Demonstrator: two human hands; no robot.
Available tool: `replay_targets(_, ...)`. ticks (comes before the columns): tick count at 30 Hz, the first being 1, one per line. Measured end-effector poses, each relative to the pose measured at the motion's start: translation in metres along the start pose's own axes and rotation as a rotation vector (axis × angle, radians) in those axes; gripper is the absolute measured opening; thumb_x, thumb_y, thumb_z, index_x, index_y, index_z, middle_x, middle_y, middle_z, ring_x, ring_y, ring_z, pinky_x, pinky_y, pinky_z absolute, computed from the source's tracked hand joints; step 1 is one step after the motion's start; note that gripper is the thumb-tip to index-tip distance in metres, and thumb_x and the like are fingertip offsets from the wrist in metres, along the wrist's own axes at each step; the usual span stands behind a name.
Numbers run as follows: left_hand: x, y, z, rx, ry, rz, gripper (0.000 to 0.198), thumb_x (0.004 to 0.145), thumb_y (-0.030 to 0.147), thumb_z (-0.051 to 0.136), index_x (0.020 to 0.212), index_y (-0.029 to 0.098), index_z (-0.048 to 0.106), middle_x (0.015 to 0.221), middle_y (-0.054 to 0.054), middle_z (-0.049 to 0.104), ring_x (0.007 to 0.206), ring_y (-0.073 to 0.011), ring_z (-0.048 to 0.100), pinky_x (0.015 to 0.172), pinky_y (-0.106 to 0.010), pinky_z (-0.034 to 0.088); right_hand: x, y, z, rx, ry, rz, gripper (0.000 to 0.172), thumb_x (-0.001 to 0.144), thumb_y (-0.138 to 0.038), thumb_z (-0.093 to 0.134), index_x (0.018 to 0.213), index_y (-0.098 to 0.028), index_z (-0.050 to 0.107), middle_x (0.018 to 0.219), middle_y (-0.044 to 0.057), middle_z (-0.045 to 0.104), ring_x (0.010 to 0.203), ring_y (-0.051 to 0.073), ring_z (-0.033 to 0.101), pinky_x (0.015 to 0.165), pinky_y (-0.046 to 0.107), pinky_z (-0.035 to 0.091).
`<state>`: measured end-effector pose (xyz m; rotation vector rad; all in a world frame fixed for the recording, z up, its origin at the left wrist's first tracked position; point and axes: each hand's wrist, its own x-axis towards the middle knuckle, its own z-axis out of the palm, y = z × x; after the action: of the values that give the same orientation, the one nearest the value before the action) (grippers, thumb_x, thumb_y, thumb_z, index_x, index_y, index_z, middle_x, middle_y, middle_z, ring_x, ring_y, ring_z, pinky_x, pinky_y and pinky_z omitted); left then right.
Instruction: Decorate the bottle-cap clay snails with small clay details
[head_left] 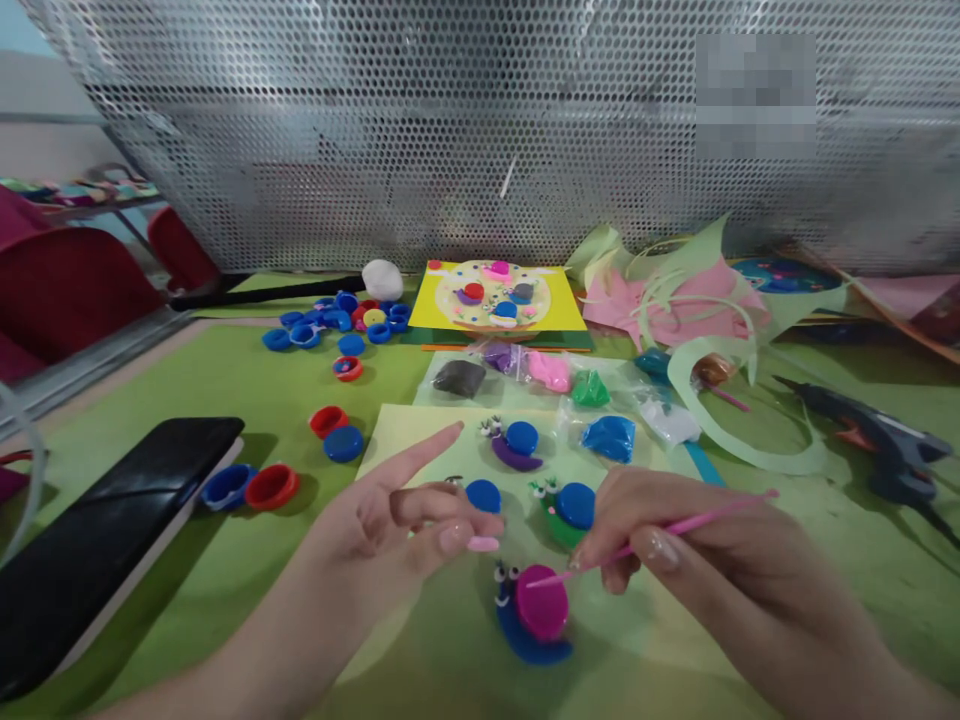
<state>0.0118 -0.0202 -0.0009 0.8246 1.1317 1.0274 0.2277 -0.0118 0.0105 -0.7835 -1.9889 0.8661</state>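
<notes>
My left hand (397, 530) pinches a small piece of pink clay (484, 544) between thumb and fingers, its index finger stretched out. In my right hand (690, 560) is a thin pink modelling tool (712, 512), held like a pen. Its tip lies over the magenta cap of a clay snail (532, 645) with a blue body and white eyes; whether it touches cannot be told. Behind are a green snail (562, 525) and a purple snail (514, 455), both with blue caps. Another blue-capped snail (484, 495) is mostly hidden by my left hand.
Bags of clay (551, 372) lie behind the snails. Bottle caps (343, 443) and a black phone (127, 530) are on the left. A glue gun (877, 440) and paper scraps (675, 300) lie right. A yellow snail picture (424, 305) stands before a perforated metal panel (450, 130).
</notes>
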Motion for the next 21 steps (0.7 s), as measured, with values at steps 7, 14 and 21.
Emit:
replay_targets(7, -0.0021, -0.0035, -0.0034, -0.074, -0.132, -0.012, 0.063, 0.068, 0.021, 0.079, 0.125, 0.022, 0.052, 0.063, 0.004, 0.07, 0.071, -0.0144, 0.07, 0.072, -0.023, 0.053, 0.0007, -0.0003, 0.0003, 0.007, -0.027, 0.022, 0.032, 0.096, -0.021, 0.045, 0.071, -0.02, 0.064, 0.063, -0.003, 0.065, 0.063, 0.008, 0.06, 0.068, 0.019, 0.05)
replay_targets(14, -0.0045, -0.0044, -0.0076, -0.053, -0.165, 0.052, 0.052, 0.071, 0.017, 0.079, 0.118, 0.027, 0.059, 0.063, 0.008, 0.066, 0.071, -0.009, 0.067, 0.073, -0.019, 0.051, 0.0016, -0.0012, 0.0014, 0.004, -0.024, 0.039, 0.036, 0.097, -0.027, 0.044, 0.067, -0.021, 0.063, 0.06, -0.001, 0.064, 0.059, 0.011, 0.06, 0.064, 0.022, 0.052)
replay_targets(21, -0.0002, -0.0093, -0.0096, -0.08, -0.15, 0.078, 0.045, 0.072, 0.031, 0.079, 0.114, 0.029, 0.062, 0.056, 0.009, 0.065, 0.066, -0.0092, 0.066, 0.067, -0.018, 0.048, 0.0001, 0.0006, 0.0026, -0.035, 0.025, 0.011, 0.029, 0.094, -0.019, 0.048, 0.072, -0.019, 0.067, 0.06, -0.002, 0.064, 0.059, 0.008, 0.06, 0.059, 0.017, 0.048)
